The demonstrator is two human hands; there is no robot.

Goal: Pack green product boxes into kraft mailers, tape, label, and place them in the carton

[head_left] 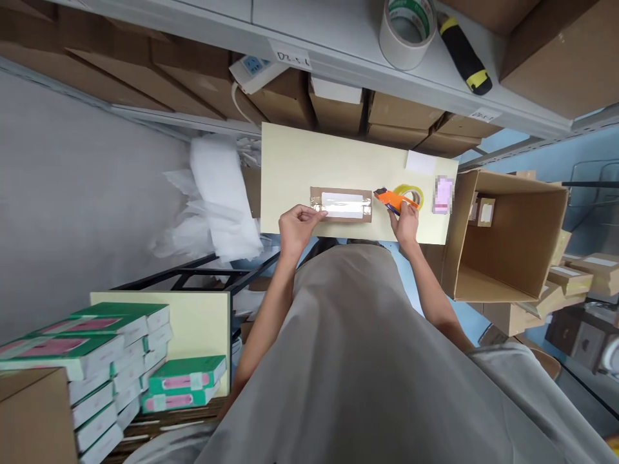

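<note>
A small brown cardboard box [316, 214] with a white label [342, 205] on top lies on the pale yellow table [333, 154]. Shiny clear tape covers much of the label. At the box's near left corner is my left hand [297, 225], fingertips bent together and touching the edge; whether they pinch anything there I cannot make out. To the right of the box, my right hand [407, 223] is closed around an orange tape dispenser [396, 200] carrying a roll of clear yellowish tape [416, 191]. The dispenser's dark cutting end points at the box.
A large open carton [507, 238] stands at the right. Above the table, a shelf holds a white tape roll [406, 38] and a black-yellow utility knife [467, 58]. Green boxes [188, 374] are stacked lower left, with white foam wrap [220, 200] left of the table.
</note>
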